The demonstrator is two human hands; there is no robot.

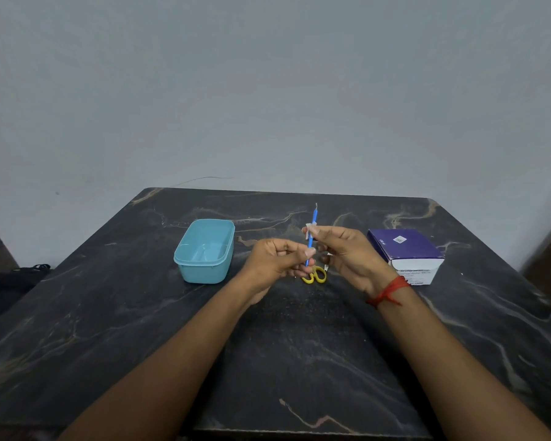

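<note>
Step in hand, as judged: a small pale scrap [309, 230], possibly tape, is being worked on a thin blue rod [314, 217]; whether onto or off it cannot be told.

The rod is held nearly upright above the table, between the two hands, pale tip uppermost. Its lower part is pinched between thumb and forefinger of the left hand [277, 262]. The scrap and the rod's middle are pinched by the right hand [347, 254], with the remaining fingers loosely curled.

For a clean result, the lower pinch should be kept firm so that the rod is not twisted, and the scrap should be moved by the right fingertips alone, in small strokes. Slipping is judged likely, the rod being so thin.

Yellow-handled scissors [315, 275] are seen flat on the table just beneath the hands. A light blue tub [204, 272] is placed left of the left hand, a purple-and-white box [404, 249] right of the right hand. A red thread [388, 291] is worn at the right wrist.

Surface: dark table [299, 345], marbled with pale veins. Room: plain grey wall [268, 90] beyond the hands.
</note>
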